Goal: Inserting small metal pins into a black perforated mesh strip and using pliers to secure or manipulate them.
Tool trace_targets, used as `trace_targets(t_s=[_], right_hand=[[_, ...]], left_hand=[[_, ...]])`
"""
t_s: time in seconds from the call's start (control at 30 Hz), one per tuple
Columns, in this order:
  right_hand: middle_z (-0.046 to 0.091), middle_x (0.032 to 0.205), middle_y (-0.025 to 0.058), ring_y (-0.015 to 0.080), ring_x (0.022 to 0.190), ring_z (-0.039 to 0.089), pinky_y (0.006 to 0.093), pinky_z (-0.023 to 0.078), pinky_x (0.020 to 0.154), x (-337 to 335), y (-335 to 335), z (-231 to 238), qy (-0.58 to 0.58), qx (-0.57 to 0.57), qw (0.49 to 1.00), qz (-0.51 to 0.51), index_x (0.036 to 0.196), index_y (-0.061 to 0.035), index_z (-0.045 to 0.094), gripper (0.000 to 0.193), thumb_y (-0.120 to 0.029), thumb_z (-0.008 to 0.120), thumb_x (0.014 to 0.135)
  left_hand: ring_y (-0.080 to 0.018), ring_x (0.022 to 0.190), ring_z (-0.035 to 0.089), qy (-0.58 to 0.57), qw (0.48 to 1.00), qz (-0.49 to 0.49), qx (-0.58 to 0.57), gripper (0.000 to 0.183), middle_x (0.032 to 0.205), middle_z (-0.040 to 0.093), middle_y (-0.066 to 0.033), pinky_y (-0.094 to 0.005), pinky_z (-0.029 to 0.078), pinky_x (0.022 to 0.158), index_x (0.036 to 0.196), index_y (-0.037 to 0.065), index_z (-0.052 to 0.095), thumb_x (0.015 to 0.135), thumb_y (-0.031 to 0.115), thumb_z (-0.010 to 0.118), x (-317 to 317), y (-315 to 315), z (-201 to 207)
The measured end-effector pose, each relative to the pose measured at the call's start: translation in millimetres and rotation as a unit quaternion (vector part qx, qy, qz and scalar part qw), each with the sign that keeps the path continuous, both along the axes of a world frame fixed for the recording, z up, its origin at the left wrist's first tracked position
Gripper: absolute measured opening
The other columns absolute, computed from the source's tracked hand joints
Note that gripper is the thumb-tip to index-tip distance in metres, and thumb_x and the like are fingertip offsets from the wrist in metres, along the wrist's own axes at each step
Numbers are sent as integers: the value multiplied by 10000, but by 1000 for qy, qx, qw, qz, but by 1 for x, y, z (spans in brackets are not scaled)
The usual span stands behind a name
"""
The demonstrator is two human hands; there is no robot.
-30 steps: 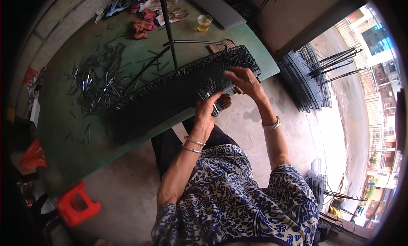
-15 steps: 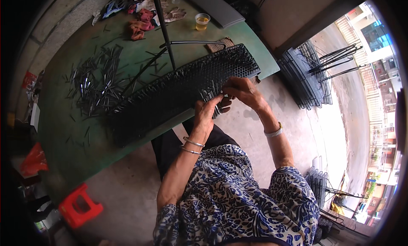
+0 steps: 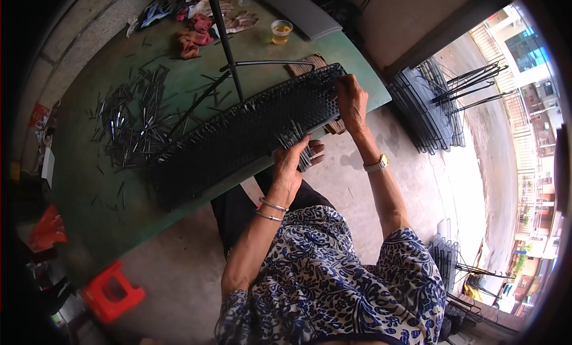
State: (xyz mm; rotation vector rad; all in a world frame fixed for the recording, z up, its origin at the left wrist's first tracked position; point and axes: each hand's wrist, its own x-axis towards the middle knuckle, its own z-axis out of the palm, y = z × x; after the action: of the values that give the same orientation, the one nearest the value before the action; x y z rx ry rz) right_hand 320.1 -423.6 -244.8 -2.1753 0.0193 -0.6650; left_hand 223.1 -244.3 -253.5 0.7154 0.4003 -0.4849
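The right hand (image 3: pixel 351 101) has gone from the rod bundle (image 3: pixel 291 136) to the right end of the honeycomb rack (image 3: pixel 302 105) on the desk (image 3: pixel 98 226) — fingers curled, contents hidden. Work shifts there — the left hand (image 3: pixel 288 161) grips the bundle.

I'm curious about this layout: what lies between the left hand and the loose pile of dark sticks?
In the head view, mainly the black perforated panel lies between the left hand and the pile of dark sticks.
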Motion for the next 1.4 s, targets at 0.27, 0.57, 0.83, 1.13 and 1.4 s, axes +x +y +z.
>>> trace_targets(t_s=[0.27,0.57,0.83,1.13,1.4], right_hand=[[632,701,152,232,593,641,341,486,547,12,-5,-12,-37,-99,994,21,959,-23,552,85,-86,557,901],[621,733,161,305,641,638,358,490,588,12,-10,1,1,-103,991,90,956,-53,604,89,-85,572,880],[578,947,131,333,803,611,415,491,654,7,-2,2,-4,-203,978,44,979,-111,638,126,-163,589,875],[564,935,100,302,823,604,397,485,681,-6,5,2,19,-201,979,13,981,-161,664,138,-214,606,867],[539,951,134,345,811,586,435,477,671,1,4,5,63,-255,965,-18,931,-130,632,124,-227,575,878]], left_hand=[[-261,837,681,10,999,-27,-18,185,880,666,-123,-439,593,707,996,15,625,869,146,653,0,3,4],[-126,635,568,11,999,-24,30,147,770,622,-37,-354,565,611,944,40,661,860,160,665,0,2,-2],[-111,626,557,-2,998,-23,65,170,740,616,-24,-274,485,559,946,51,678,855,194,678,-1,1,6],[-112,616,562,-29,997,-2,69,182,738,634,-28,-260,463,544,959,62,666,862,215,680,-1,3,3],[-137,671,630,-52,997,4,60,142,786,679,-71,-264,471,548,926,43,648,857,163,676,0,2,10]])
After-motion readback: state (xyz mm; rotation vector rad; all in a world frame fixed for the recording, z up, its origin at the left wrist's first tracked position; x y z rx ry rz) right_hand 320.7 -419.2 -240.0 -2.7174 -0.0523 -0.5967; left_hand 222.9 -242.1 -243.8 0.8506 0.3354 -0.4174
